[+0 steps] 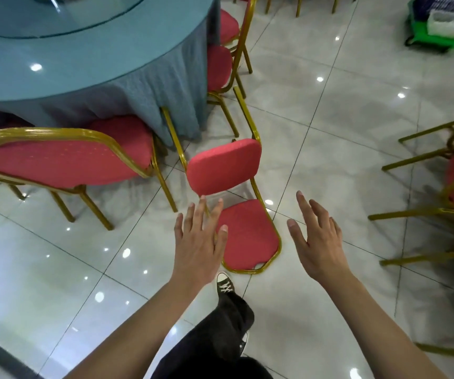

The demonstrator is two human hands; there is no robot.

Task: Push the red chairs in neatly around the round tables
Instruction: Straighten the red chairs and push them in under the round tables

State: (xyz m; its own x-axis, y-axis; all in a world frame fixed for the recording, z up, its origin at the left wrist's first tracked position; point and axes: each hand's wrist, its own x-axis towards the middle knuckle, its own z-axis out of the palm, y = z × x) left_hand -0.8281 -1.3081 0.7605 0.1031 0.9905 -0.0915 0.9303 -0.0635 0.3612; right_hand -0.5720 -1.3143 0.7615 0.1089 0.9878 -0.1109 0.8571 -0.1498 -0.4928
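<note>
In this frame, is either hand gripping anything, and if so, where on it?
Nothing is held. The left hand and right hand are both open, fingers spread, above the fallen red chair lying on the floor; no fingers curl round its frame.

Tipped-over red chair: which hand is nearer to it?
Left. The left hand overlaps the tipped-over red chair at its left edge; contact is unclear. The right hand hovers over bare floor to its right.

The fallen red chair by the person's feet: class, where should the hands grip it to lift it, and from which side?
Grip the fallen chair's gold backrest frame at both edges, from the near end. The backrest lies nearest the open left hand and right hand; its legs point tableward.
</note>
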